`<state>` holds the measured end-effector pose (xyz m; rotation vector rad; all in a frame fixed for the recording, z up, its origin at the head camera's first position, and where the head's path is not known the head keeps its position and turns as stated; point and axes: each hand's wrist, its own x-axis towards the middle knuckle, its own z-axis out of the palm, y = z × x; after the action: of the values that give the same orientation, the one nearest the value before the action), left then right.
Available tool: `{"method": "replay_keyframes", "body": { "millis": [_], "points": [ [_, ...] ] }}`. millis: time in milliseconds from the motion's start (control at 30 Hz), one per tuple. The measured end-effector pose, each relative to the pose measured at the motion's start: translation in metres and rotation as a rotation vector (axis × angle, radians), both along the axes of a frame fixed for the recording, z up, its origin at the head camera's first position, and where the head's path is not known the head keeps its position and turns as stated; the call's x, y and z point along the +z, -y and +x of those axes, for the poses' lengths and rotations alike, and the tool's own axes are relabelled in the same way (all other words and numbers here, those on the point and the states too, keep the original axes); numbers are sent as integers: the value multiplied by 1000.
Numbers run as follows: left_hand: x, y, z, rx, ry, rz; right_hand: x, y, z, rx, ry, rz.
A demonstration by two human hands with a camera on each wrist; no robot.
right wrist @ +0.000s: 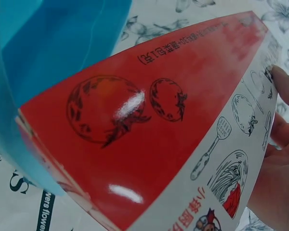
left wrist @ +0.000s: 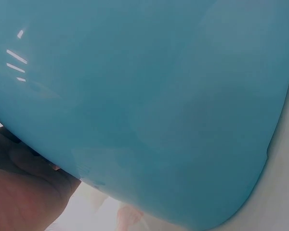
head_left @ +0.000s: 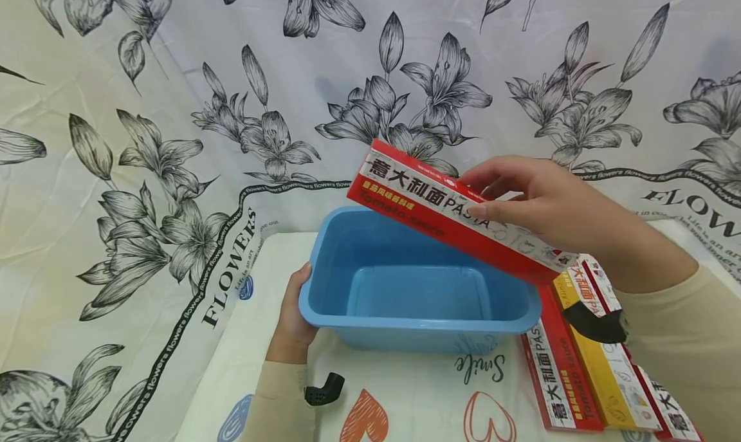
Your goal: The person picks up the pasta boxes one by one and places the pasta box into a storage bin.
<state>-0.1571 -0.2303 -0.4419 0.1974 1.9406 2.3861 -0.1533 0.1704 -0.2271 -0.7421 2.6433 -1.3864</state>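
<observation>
My right hand (head_left: pixel 521 194) pinches a long red and white pasta box (head_left: pixel 446 213) between thumb and fingers, near the middle of its upper edge. Labelled tomato sauce, the box slants over the blue plastic basin (head_left: pixel 422 326), its left end higher than its right. In the right wrist view the box's red face (right wrist: pixel 149 106) with tomato drawings fills the middle, the basin behind it. My left hand (head_left: pixel 294 313) grips the basin's left rim. The left wrist view is mostly the basin's outer wall (left wrist: pixel 159 106). Inside, the basin's floor is bare.
Right of the basin lie several more pasta boxes: a red one (head_left: pixel 561 371), a yellow one (head_left: pixel 613 371) and another red and white one (head_left: pixel 668 403) partly under my right forearm. A white patterned cloth (head_left: pixel 417 397) covers the table; a flowered cloth (head_left: pixel 278 75) hangs behind.
</observation>
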Motion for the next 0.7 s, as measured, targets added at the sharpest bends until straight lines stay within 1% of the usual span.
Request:
{"method": "replay_keyframes", "body": {
  "millis": [133, 200, 367, 567, 700],
  "points": [
    [1, 0, 0, -3, 0, -2, 2, 9, -5, -15, -1, 33],
    [1, 0, 0, -3, 0, 0, 3, 14, -8, -6, -4, 39],
    [1, 0, 1, -3, 2, -1, 4, 24, -18, 20, 12, 18],
    [0, 0, 2, -11, -17, -4, -1, 35, -32, 66, 54, -21],
    [0, 0, 1, -9, -17, -4, -6, 43, -41, 78, 78, -18]
  ]
}}
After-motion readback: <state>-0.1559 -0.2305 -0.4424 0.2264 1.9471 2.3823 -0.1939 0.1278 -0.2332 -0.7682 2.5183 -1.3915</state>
